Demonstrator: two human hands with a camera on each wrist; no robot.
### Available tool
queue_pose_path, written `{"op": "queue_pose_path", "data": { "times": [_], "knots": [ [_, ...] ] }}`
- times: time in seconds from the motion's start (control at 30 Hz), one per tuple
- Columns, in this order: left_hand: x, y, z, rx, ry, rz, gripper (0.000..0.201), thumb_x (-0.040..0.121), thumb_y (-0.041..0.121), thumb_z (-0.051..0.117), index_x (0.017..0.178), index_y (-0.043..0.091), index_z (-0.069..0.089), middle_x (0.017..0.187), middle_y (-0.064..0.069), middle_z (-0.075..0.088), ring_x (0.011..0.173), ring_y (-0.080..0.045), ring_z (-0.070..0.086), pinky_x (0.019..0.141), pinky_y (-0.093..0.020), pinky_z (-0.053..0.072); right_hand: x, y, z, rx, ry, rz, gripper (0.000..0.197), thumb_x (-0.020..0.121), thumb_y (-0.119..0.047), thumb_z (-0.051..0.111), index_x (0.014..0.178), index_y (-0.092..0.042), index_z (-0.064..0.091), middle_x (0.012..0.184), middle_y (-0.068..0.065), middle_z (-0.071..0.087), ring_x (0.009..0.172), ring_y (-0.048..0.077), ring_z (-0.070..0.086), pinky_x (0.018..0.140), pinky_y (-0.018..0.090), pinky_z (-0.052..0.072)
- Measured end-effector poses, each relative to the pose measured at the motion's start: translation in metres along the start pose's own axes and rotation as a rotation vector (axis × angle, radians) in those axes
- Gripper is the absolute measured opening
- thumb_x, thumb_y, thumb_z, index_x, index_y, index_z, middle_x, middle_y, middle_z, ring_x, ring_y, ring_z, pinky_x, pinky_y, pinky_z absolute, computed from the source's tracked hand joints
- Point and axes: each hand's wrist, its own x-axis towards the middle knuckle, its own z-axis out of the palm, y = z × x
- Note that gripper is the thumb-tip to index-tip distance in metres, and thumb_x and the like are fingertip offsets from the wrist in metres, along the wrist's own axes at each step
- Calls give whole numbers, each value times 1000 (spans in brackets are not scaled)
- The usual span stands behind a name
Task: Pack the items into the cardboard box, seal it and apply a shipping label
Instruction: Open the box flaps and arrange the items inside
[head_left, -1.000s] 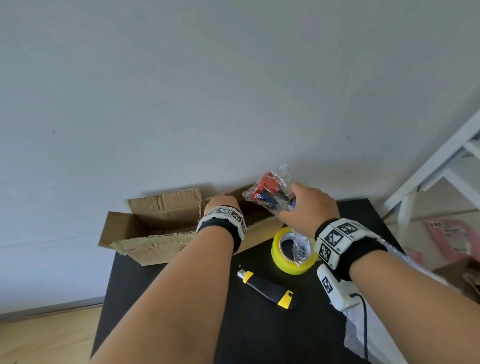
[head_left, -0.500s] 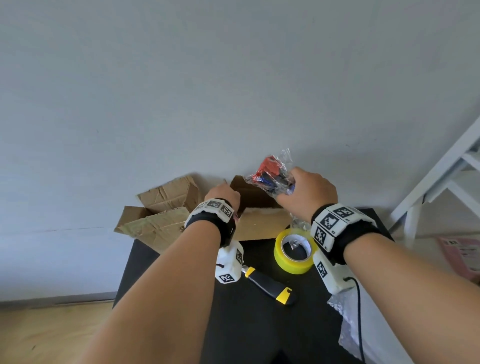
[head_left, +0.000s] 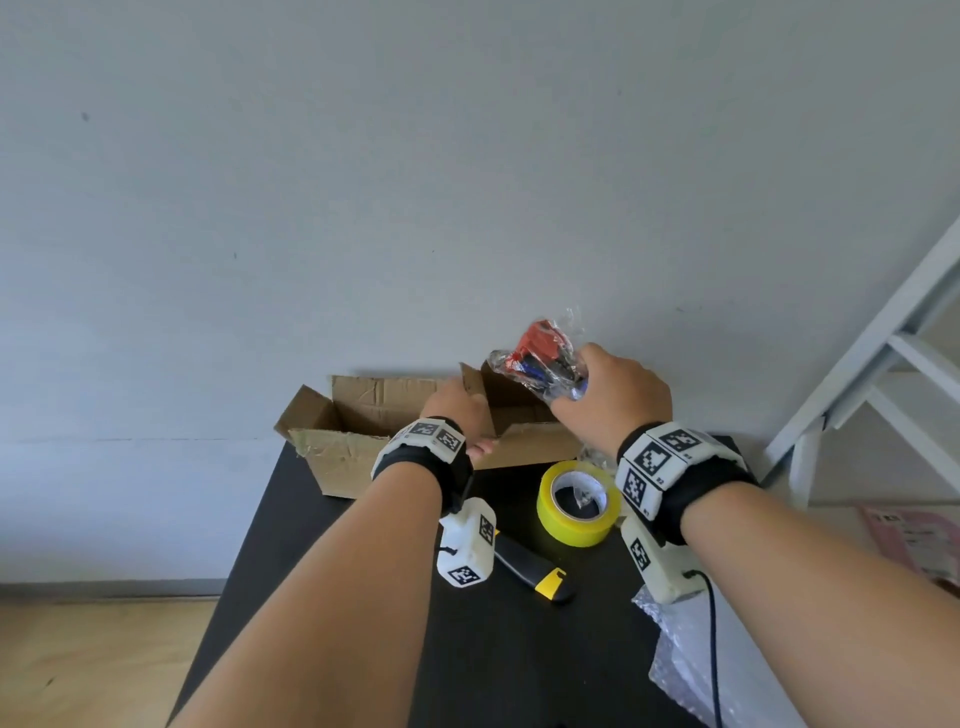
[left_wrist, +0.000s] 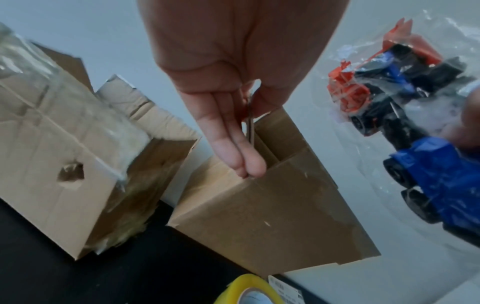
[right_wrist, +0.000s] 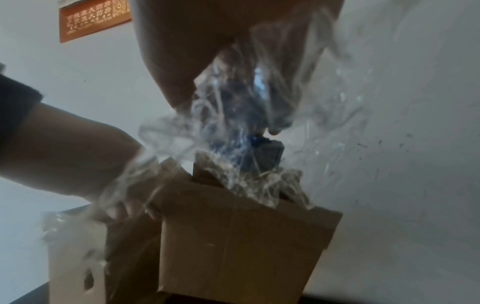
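An open cardboard box (head_left: 343, 457) stands at the back of the black table (head_left: 311, 519), against the wall. My left hand (head_left: 460, 410) pinches one of its upright flaps (left_wrist: 275, 131) between thumb and straight fingers (left_wrist: 228, 139). My right hand (head_left: 602, 389) grips a clear plastic bag holding a red, blue and black toy truck (head_left: 540, 353), just above the box's right end. In the left wrist view the toy truck (left_wrist: 389, 92) hangs to the right of the flap. In the right wrist view the crumpled bag (right_wrist: 244, 123) sits right over the box (right_wrist: 233, 236).
A yellow tape roll (head_left: 579, 501) and a yellow-and-black utility knife (head_left: 535, 571) lie on the table in front of the box. Bubble wrap (head_left: 685, 665) lies at the right front. A white frame (head_left: 883, 364) and a pink parcel (head_left: 914, 540) are off to the right.
My left hand has come out of the box and taken a flap, lifting it upright. The right hand still holds the bagged toy, now slightly higher over the box's right end.
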Motion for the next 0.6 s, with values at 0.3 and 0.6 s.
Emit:
{"op": "queue_pose_path", "data": {
  "times": [0.3,0.6],
  "knots": [
    [-5,7,-20,-357,-33,20,14,97,17,33,99,10,45,84,-14,61,61,-29,67,50,-34,55,-4,-2,-18,52,75,8,27,82,-41,61,94,-23,45,81,-3,58,68,20,53,59,24,37],
    [-46,-22,-53,-378,-321,-167,26,96,4,29,78,1,48,72,-25,70,26,-12,43,34,-16,35,0,-44,-48,219,49,-44,23,72,-39,65,79,-24,50,74,-7,57,70,17,57,59,26,39]
  ]
}}
